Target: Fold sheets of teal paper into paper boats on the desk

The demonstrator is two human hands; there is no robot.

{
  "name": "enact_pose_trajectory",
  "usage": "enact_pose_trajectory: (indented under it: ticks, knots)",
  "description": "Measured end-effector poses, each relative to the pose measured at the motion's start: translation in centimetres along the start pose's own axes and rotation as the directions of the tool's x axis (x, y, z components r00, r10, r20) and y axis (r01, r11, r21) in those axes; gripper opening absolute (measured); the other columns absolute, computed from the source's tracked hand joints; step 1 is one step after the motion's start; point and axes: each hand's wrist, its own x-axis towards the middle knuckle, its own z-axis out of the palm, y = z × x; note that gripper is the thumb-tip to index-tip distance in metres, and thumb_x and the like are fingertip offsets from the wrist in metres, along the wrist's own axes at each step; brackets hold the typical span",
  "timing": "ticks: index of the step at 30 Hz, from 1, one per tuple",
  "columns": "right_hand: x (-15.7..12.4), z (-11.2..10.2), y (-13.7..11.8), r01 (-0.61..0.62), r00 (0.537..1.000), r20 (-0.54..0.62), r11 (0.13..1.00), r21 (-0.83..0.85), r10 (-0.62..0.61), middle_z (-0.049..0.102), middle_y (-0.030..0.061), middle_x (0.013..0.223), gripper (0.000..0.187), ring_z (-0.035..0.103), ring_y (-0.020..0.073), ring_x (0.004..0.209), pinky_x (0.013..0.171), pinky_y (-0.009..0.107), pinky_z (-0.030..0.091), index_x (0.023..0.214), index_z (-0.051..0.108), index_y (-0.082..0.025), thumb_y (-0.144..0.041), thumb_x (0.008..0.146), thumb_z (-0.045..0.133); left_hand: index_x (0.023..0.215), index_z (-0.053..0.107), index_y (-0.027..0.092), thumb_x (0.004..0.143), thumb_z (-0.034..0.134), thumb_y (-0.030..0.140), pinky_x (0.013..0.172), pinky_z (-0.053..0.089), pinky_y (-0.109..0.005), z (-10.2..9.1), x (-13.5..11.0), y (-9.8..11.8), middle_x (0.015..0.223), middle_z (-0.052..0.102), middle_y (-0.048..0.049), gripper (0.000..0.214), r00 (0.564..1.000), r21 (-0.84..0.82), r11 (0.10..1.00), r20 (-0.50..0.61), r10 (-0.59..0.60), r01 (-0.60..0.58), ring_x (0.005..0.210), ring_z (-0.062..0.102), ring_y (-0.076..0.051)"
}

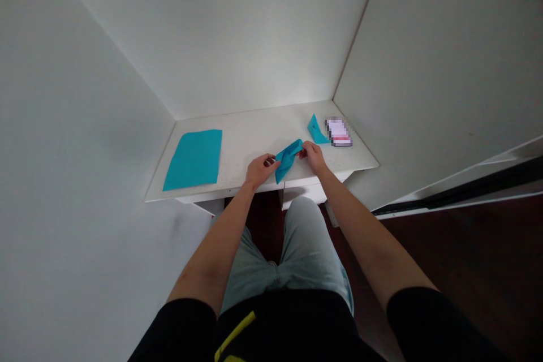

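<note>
Black sleeves (180,325) lead to fingers (272,167) gripping folded blue paper (288,159) between them.

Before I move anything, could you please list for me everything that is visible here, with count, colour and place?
Held folded piece: 1, blue, between both hands
Loose folded piece: 1, blue, on the desk, beside the phone
Flat sheet: at least 1, blue, desk's left end
Phone: 1, dark edges, pale screen with red band, blurred, desk's right end
Desk: 1, white, ahead
Walls: at least 3, whitish, around the desk
Dark strip: 1, black, low at right
Floor: 1, dark reddish-brown, below
Jeans: 1 pair, pale blue, below the desk edge
Shirt: 1, black with yellow marks, nearest the camera
Left hand: 1, bare, at the held piece's left
Right hand: 1, bare, at its right
</note>
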Motion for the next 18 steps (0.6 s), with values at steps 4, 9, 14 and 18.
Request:
enact_pose_trajectory:
  ticks: [4, 9, 14, 18]
  knots:
    - [-0.1, 0.3, 0.4, -0.003, 1.000, 0.009, 0.998, -0.070, 0.004, 0.071, 0.0022, 0.070, 0.052, 0.057, 0.0157, 0.058, 0.063, 0.031, 0.052, 0.073, 0.054, -0.027, -0.076, 0.090, 0.058, 0.122, 0.079, 0.025, 0.086, 0.085, 0.050, 0.085, 0.056, -0.033, -0.3, -0.2, 0.6, 0.102, 0.082, -0.0034, 0.043, 0.992, 0.138, 0.984, 0.071, 0.100, -0.109, 0.082, 0.071, -0.020]
    - [-0.5, 0.9, 0.8, 0.030, 0.998, 0.061, 0.948, -0.318, -0.011, 0.076, 0.0010, 0.081, 0.041, 0.066, 0.0187, 0.070, 0.071, 0.031, 0.054, 0.087, 0.061, -0.027, -0.067, 0.093, 0.061, 0.145, 0.067, 0.021, 0.084, 0.088, 0.048, 0.090, 0.056, -0.036, -0.2, -0.5, 1.0, 0.114, 0.080, -0.0068, 0.070, 0.986, 0.201, 0.965, 0.052, 0.161, -0.168, 0.091, 0.074, -0.022]
    - [-0.5, 1.3, 0.1, 0.024, 0.997, 0.071, 0.731, -0.682, 0.034, 0.081, 0.0072, 0.090, 0.037, 0.073, 0.0239, 0.086, 0.077, 0.032, 0.051, 0.087, 0.073, -0.023, -0.056, 0.098, 0.061, 0.154, 0.058, 0.024, 0.084, 0.087, 0.043, 0.086, 0.056, -0.034, 0.1, -0.6, 0.8, 0.121, 0.077, -0.0055, 0.078, 0.972, 0.178, 0.956, 0.051, 0.228, -0.234, 0.087, 0.072, -0.019]
    - [-0.5, 1.6, -0.5, 0.002, 0.995, 0.070, 0.672, -0.740, 0.075, 0.083, 0.0089, 0.088, 0.036, 0.074, 0.0246, 0.085, 0.071, 0.031, 0.047, 0.081, 0.077, -0.022, -0.052, 0.096, 0.064, 0.157, 0.051, 0.024, 0.082, 0.088, 0.041, 0.081, 0.056, -0.034, 0.2, -0.8, 0.8, 0.125, 0.072, -0.0055, 0.085, 0.970, 0.115, 0.964, 0.044, 0.238, -0.241, 0.076, 0.066, -0.015]
